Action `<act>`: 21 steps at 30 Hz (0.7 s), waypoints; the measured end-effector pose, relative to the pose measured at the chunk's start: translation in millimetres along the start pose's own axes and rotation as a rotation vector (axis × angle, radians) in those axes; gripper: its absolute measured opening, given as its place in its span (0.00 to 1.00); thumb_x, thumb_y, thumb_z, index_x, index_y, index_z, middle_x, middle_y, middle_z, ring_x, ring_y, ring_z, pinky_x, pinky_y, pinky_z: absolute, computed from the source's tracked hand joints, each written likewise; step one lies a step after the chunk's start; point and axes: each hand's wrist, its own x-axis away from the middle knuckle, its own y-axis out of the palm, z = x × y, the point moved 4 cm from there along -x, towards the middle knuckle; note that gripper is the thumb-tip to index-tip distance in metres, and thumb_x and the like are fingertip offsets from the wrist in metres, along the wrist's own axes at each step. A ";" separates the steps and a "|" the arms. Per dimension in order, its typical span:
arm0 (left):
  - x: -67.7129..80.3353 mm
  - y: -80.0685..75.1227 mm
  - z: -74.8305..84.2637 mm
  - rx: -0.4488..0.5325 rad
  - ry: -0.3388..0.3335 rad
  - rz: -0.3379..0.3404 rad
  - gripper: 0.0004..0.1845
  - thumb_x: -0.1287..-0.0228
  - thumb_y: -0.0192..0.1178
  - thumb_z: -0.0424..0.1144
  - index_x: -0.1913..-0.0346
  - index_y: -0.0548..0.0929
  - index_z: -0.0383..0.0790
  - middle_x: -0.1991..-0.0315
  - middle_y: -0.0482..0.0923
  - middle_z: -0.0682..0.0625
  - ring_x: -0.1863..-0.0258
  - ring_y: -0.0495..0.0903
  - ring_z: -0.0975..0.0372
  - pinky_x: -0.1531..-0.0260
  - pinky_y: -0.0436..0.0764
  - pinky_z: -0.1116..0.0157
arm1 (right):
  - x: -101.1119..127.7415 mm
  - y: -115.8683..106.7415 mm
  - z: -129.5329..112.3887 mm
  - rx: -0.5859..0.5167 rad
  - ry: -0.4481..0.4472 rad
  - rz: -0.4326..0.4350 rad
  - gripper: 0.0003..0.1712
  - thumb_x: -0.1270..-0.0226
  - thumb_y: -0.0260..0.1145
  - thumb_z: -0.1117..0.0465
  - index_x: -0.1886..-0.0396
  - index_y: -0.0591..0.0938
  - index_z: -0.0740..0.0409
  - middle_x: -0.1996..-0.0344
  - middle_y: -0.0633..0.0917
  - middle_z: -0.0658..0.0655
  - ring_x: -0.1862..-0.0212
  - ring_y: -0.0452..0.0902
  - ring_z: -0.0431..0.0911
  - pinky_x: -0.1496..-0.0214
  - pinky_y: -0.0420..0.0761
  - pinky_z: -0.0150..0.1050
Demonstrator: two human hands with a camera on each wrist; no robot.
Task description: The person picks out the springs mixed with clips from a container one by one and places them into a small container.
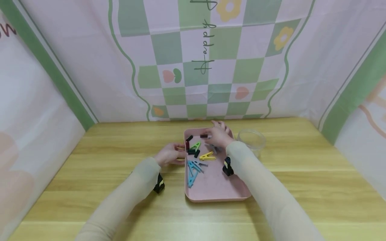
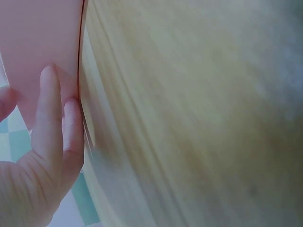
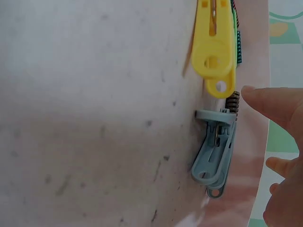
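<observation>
A pink tray (image 1: 217,180) holds several plastic clips and small dark ribbed cylinders. My left hand (image 1: 170,154) is at the tray's left side; its straight fingers (image 2: 47,109) rest against the outer wall. Over the tray's far end, my right hand (image 1: 219,134) reaches down, fingers extended. One fingertip (image 3: 248,92) is beside a dark ribbed cylinder (image 3: 233,101); whether they touch I cannot tell. Closest to that hand are a grey clip (image 3: 213,151) and a yellow clip (image 1: 207,156). A green clip (image 1: 196,146) and blue clips (image 1: 193,172) lie along the left side.
A clear round container (image 1: 251,139) stands to the right of the tray, partly behind the right sleeve. The wooden table (image 1: 120,144) runs back to a checked cloth (image 1: 196,97). Cloth also hangs on both sides.
</observation>
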 end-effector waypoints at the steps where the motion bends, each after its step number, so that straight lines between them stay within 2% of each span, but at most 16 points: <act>1: -0.1 -0.2 -0.3 0.003 0.000 0.000 0.28 0.37 0.58 0.28 0.34 0.64 0.31 0.43 0.71 0.35 0.50 0.78 0.51 0.55 0.85 0.61 | -1.0 0.5 0.7 0.002 0.003 -0.004 0.24 0.38 0.67 0.57 0.42 0.79 0.53 0.27 0.50 0.68 0.28 0.34 0.67 0.30 0.35 0.67; 7: 0.2 -1.6 -1.2 0.013 0.004 -0.002 0.28 0.37 0.58 0.27 0.34 0.64 0.32 0.43 0.71 0.35 0.49 0.78 0.51 0.54 0.85 0.60 | -7.6 3.9 5.4 0.021 0.021 -0.016 0.24 0.38 0.66 0.57 0.41 0.78 0.50 0.26 0.49 0.67 0.28 0.33 0.66 0.29 0.35 0.65; 21: 0.0 0.6 -0.9 0.004 0.012 0.008 0.28 0.37 0.58 0.28 0.35 0.65 0.32 0.44 0.72 0.36 0.51 0.79 0.51 0.57 0.86 0.61 | -14.3 6.7 10.5 0.092 0.004 -0.002 0.20 0.36 0.63 0.58 0.43 0.80 0.53 0.28 0.52 0.70 0.29 0.36 0.70 0.31 0.40 0.68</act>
